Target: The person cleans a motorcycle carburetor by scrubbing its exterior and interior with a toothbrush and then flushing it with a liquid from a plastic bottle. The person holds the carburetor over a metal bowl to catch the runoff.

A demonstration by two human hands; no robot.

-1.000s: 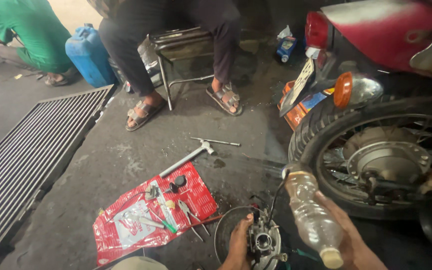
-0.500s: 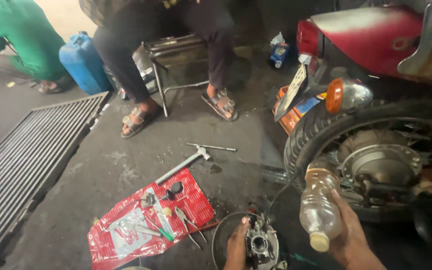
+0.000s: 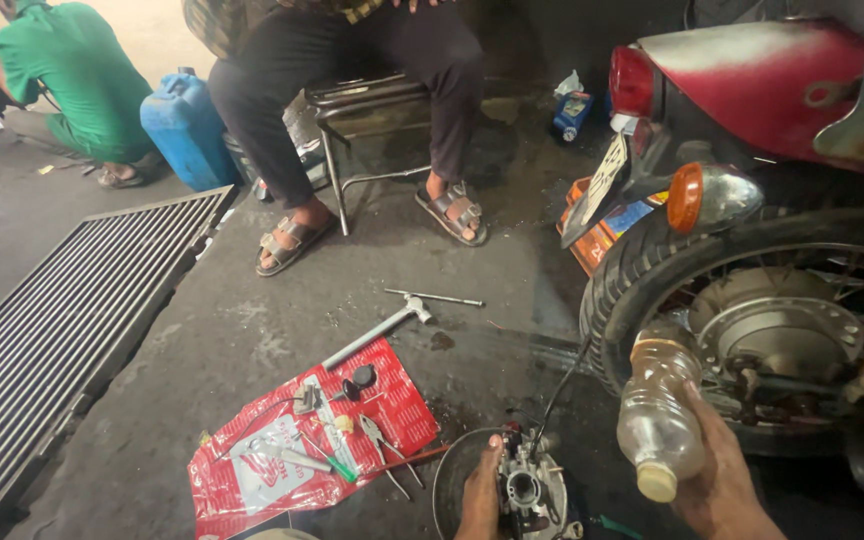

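My left hand (image 3: 479,496) grips a small metal carburettor (image 3: 527,490) at the bottom centre, over a dark round pan (image 3: 449,478). A black cable runs from the carburettor up toward the motorcycle. My right hand (image 3: 722,478) holds a clear plastic bottle (image 3: 656,418) tilted with its mouth pointing down and toward me, right of the carburettor and in front of the rear wheel (image 3: 762,320).
A red plastic sheet (image 3: 252,475) with pliers, screwdrivers and small parts lies left of the pan. A T-handle wrench (image 3: 392,325) lies on the concrete. A metal grating (image 3: 62,320) fills the left. A person sits on a stool (image 3: 352,110); a blue jerrycan (image 3: 184,125) stands behind.
My right hand has lifted the bottle and tilted it so its mouth points lower. My view has shifted slightly; my left hand stays on the carburettor.
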